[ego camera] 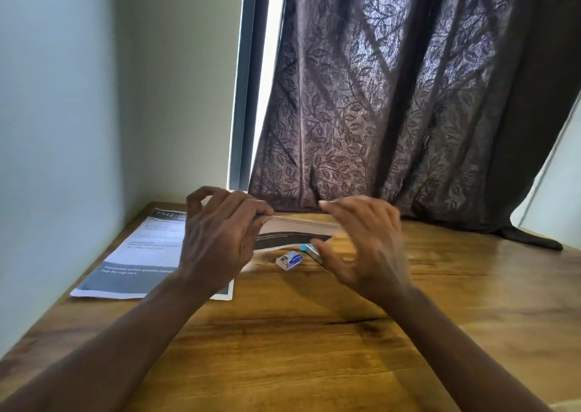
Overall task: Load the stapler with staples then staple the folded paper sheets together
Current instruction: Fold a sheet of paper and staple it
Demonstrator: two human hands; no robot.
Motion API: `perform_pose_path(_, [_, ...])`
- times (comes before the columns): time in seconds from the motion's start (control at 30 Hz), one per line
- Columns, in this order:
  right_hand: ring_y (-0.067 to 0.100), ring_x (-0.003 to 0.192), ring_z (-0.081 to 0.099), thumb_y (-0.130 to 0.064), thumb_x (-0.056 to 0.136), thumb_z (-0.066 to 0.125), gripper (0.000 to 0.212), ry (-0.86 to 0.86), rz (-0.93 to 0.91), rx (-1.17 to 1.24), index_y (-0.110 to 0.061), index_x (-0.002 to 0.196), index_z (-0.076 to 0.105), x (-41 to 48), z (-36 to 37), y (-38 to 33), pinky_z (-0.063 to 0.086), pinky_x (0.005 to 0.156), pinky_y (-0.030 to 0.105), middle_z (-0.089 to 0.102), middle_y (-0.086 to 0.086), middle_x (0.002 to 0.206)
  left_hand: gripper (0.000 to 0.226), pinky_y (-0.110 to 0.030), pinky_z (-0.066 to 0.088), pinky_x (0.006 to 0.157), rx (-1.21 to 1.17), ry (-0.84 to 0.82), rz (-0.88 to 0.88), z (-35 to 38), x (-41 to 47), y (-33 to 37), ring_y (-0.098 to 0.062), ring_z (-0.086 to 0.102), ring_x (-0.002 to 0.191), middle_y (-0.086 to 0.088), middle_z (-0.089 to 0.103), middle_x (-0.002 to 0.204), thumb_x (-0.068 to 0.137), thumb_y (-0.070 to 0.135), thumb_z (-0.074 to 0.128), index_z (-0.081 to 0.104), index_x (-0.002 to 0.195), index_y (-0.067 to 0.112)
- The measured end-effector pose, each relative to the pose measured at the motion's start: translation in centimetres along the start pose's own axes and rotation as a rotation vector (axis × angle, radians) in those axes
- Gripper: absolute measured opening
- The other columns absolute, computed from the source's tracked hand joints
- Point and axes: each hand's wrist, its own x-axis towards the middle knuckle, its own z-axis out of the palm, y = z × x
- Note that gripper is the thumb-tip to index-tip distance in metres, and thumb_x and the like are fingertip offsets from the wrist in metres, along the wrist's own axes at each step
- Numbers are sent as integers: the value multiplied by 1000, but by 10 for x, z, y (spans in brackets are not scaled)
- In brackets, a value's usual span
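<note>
Left hand (217,238): we pinch the folded paper's (298,223) raised edge
Right hand (361,242): fingers spread apart, holding nothing
Staple box (289,260): on the table (298,348) beside the stapler (312,251)

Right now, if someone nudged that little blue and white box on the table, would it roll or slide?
The staple box looks flat-sided and lies on one face, so it would probably slide, not roll. It seems small, so likely light and easy to knock aside. The wooden table looks smooth and glossy, which may let it skid.
</note>
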Motion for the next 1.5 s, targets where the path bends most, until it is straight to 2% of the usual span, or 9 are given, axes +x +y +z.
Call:
perform_pose_path(0.17, [24,97,64,-19,91,72,18,43,-67,37,-21,108,76,-9,25,-13,41,100,49,72,-4,97,21,-41,39,95,-114,-119,104,7,-5,6,-19,61,89,0,70,93,101,33,54,67,97,17])
perform_pose_path(0.43, [25,100,65,-16,87,73,21,99,17,-14,-24,106,78,-31,30,6,39,98,53,74,-7,99,26,-36,42,83,-42,-280,227,9,4,-21,-23,59,84,-6,66,93,100,37,48,61,94,16])
perform_pose_path(0.63, [29,98,62,-8,85,73,27,123,56,79,-16,111,78,-35,31,14,46,82,48,72,3,105,35,-42,61,65,-504,-183,-410,5,-6,-28,-19,67,77,-1,67,92,101,47,44,56,99,14])
perform_pose_path(0.73, [32,99,62,-6,89,70,28,101,-32,156,-11,116,76,-37,27,3,49,78,49,71,9,112,54,-36,62,58,-709,-382,-854,8,-4,-17,-16,72,72,-3,70,110,95,69,45,57,115,21])
perform_pose_path(0.87, [33,103,62,-8,87,71,31,-47,-135,205,-10,117,75,-49,19,-11,50,84,47,69,13,116,57,-39,61,83,-769,-623,-1067,15,-5,-14,-25,62,111,-6,60,142,90,39,72,45,140,30])
perform_pose_path(1.07, [21,117,54,-56,97,52,43,-408,-87,196,-25,122,70,-56,10,-13,44,95,45,64,-1,125,76,-33,65,67,-940,-736,-986,20,-20,-10,-21,73,99,-3,62,129,84,-2,78,44,140,36])
perform_pose_path(1.17, [16,114,54,-53,99,47,43,-371,87,223,-24,126,66,-39,21,-18,44,96,43,64,-4,121,76,-47,65,81,-881,-773,-811,25,-24,-8,-21,74,107,-2,72,122,80,-1,82,48,138,35])
perform_pose_path(1.37, [13,126,46,-42,100,50,43,-437,323,341,-29,140,53,-9,63,-26,34,106,38,61,-7,136,62,-39,64,85,-794,-800,-669,29,-26,0,-14,73,107,10,74,118,75,12,89,62,126,33])
perform_pose_path(1.5, [12,111,49,-45,98,43,41,-442,308,372,-27,130,60,-17,80,-31,39,99,39,65,-8,117,37,-33,65,79,-762,-755,-597,31,-26,-1,-9,75,94,12,77,105,82,18,85,74,115,30])
